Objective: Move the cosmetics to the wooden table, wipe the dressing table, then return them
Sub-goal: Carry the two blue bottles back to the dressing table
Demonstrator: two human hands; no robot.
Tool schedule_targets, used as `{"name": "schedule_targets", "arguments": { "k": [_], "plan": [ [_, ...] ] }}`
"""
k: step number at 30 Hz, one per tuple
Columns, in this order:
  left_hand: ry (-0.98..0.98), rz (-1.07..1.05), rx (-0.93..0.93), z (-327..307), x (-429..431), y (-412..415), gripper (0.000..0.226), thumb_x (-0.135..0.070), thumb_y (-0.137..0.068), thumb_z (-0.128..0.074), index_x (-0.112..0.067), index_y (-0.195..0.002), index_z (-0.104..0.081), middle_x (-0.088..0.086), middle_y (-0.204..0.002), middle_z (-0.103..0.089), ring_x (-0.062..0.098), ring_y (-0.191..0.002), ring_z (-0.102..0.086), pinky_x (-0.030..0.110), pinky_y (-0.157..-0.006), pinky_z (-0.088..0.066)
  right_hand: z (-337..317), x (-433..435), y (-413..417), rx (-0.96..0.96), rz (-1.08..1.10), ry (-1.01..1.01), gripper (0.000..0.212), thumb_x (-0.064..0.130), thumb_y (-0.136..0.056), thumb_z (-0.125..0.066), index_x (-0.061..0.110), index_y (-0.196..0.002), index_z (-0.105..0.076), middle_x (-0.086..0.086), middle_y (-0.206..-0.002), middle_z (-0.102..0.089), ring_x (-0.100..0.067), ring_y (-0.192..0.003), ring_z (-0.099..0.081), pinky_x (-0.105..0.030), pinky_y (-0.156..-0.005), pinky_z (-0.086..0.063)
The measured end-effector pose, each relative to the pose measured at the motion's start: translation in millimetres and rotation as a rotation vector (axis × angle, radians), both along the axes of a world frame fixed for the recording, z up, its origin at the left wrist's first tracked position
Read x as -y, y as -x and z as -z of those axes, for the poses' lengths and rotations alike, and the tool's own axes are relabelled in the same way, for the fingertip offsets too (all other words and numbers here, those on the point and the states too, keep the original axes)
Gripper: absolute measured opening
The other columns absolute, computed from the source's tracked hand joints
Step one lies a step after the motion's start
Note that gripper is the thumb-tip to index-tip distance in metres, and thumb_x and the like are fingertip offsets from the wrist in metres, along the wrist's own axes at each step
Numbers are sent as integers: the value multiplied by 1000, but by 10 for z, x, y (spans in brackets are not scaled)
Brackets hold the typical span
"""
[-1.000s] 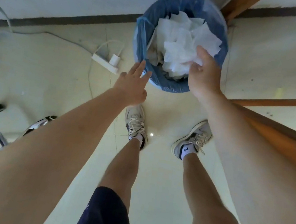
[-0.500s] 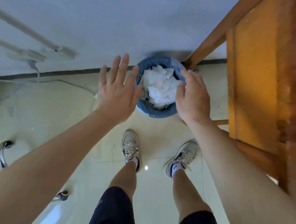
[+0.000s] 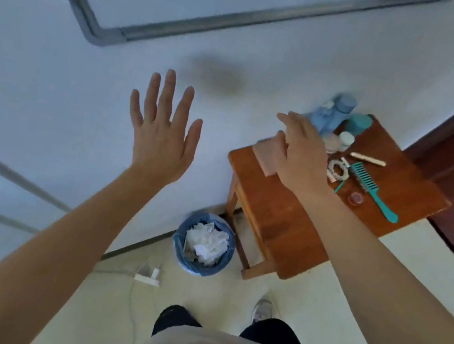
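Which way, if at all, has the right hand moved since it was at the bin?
Yes. The right hand left the blue bin and is now over the wooden table, open, by the pink box.

No legible text, label or brand on any item.

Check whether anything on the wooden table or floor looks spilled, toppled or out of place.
Nothing stands out: the bottles and jars stand upright on the wooden table, the teal comb lies flat, and the white tissues sit inside the blue bin.
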State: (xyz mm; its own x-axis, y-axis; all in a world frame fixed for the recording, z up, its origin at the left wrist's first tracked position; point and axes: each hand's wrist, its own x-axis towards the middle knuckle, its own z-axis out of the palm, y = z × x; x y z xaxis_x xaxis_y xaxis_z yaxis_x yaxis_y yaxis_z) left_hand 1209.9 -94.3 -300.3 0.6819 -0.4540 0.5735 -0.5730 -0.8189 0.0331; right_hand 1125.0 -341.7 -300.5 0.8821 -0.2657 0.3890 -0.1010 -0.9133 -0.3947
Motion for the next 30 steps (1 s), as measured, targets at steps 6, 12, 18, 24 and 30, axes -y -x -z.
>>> {"name": "schedule_targets", "arguments": {
  "k": [6, 12, 18, 24, 30],
  "plan": [
    [110, 132, 43, -648, 961, -52, 53, -42, -106, -29, -14, -151, -36, 18, -159, -23, 38, -148, -17, 61, -116, -15, -608, 957, 244, 102, 199, 84, 38, 23, -100, -44, 13, -136, -52, -9, -137, -54, -24, -126, -50, -39, -103, -44],
    [6, 208, -149, -390, 1728, 243, 57, -45, -103, -28, -15, -152, -34, 16, -162, -17, 34, -150, -12, 60, -117, -15, -339, 1707, 535, 79, 247, 45, 41, 23, -98, -47, 14, -138, -46, -10, -138, -52, -25, -127, -49, -37, -103, -43],
    [-174, 84, -387, 26, 2572, 480, 61, -54, -102, -18, -25, -155, -23, 6, -165, -1, 27, -152, 0, 55, -121, -7, 140, 2628, 658, -59, 224, -20, 53, 30, -97, -53, 25, -145, -30, -7, -148, -39, -23, -134, -43, -40, -103, -45],
    [-211, -44, -505, 125, 3365, 560, 66, -55, -99, -40, -32, -155, -13, 0, -165, 8, 26, -152, 6, 49, -120, -5, 209, 3596, 571, -114, 155, -51, 52, 31, -98, -51, 21, -146, -32, -9, -148, -39, -25, -135, -43, -40, -104, -45],
    [-131, -128, -589, 131, 3757, 467, 67, -53, -98, -44, -34, -154, -13, -4, -165, 4, 25, -152, -2, 49, -119, -12, 234, 3885, 92, -81, 42, -108, 50, 28, -97, -56, 20, -142, -36, -7, -144, -43, -22, -130, -47, -28, -97, -45]
  ]
}}
